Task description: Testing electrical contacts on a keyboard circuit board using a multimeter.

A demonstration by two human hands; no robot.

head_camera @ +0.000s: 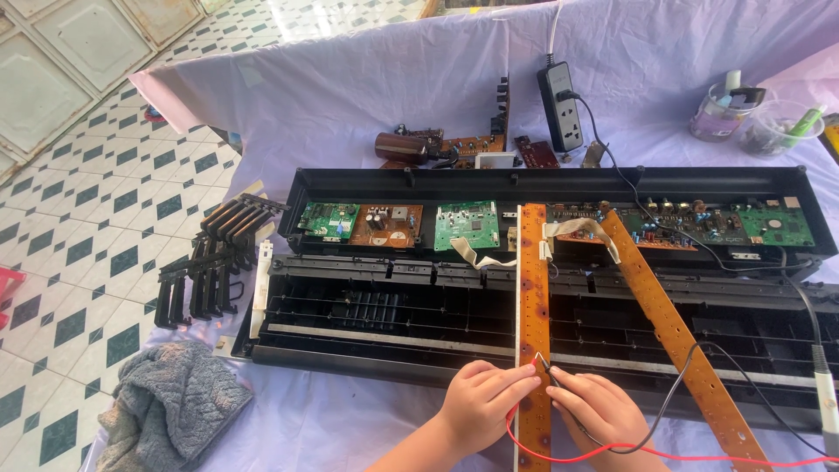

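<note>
My left hand pinches the tip of a red test lead against a long brown circuit strip that lies across an opened black keyboard case. Just right of it, my right hand pinches a black test lead on the same strip, near its lower end. The two fingertips almost meet at the strip's right edge. A second brown strip slants away to the right.
Green and brown boards sit in the case's upper half. Black key parts and a grey cloth lie at the left. A power strip, small boards and plastic cups stand behind. A soldering iron handle lies right.
</note>
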